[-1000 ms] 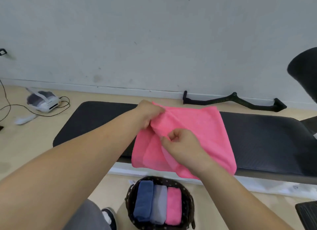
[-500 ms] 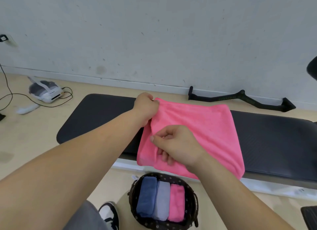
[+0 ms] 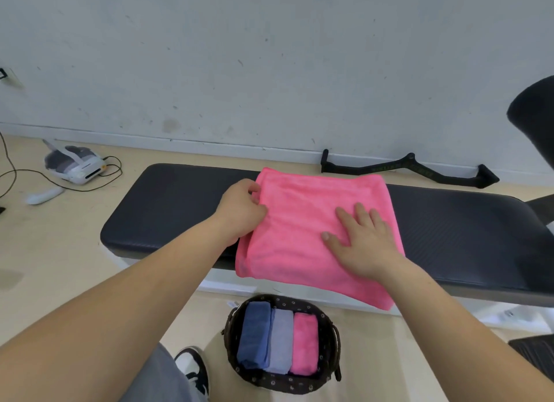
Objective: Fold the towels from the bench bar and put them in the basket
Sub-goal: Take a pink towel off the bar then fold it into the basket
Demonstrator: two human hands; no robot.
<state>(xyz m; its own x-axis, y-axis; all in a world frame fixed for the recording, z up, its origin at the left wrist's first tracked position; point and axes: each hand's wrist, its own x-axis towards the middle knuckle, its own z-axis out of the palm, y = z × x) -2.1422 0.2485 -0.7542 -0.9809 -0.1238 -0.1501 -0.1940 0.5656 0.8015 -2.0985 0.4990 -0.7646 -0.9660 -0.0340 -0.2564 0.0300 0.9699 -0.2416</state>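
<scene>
Pressing down on the pink towel (image 3: 299, 221), the right hand (image 3: 362, 242) lies flat with its fingers straight and slightly spread, palm on the towel's right half. The left hand (image 3: 241, 211) is at the towel's left edge, its fingers curled and pinching the cloth there. Its fingertips are partly tucked against the fold, so how much cloth they hold is hard to tell.

The pink towel lies folded across the black bench (image 3: 168, 209), between the two hands. Its far edge is near the bench's far side and its near edge hangs over the near side. The right forearm covers part of that hanging edge.

On the floor just near of the bench stands the basket (image 3: 281, 385), below the towel and between the two forearms, apart from both hands. Three folded towels lie side by side in it: a blue towel (image 3: 254, 335) at left, a grey towel (image 3: 281, 341) in the middle and a small pink towel (image 3: 304, 347) at right. The bench's right end is cut off by the frame.
</scene>
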